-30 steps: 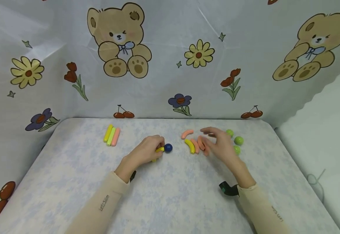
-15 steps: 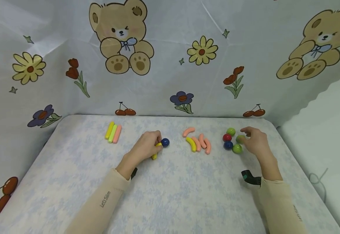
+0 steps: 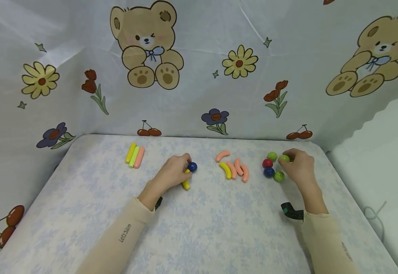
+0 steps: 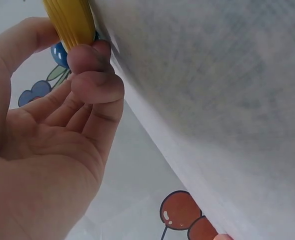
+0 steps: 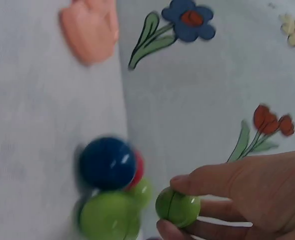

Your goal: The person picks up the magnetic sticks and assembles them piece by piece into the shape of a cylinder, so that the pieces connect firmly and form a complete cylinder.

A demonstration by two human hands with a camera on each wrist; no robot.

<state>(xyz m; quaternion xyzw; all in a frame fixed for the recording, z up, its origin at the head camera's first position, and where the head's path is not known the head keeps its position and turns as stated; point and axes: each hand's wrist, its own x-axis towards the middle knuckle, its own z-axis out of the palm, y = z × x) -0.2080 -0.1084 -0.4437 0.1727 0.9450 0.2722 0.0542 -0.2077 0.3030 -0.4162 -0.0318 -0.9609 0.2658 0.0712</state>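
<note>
My left hand (image 3: 171,171) pinches a curved yellow toy banana (image 3: 186,185) between thumb and fingers, low over the table. Its ridged side (image 4: 72,22) shows close up in the left wrist view. A dark blue ball (image 3: 192,166) sits right at the left fingertips. At the right, my right hand (image 3: 300,165) pinches a green ball (image 5: 178,206) between thumb and fingers. Beside it lie two more green balls (image 3: 279,176), a red ball (image 3: 267,163) and another blue ball (image 3: 269,172), grouped close together.
Several curved pink pieces (image 3: 238,166) and a yellow banana (image 3: 225,170) lie between the hands. Three straight sticks, yellow, green and pink (image 3: 139,157), lie side by side at the back left. A printed cloth (image 3: 192,99) hangs behind the table (image 3: 199,228).
My right hand has moved right from over the pink pieces to the balls and taken hold of a green one. My left hand stays near the blue ball, the yellow banana tilting slightly.
</note>
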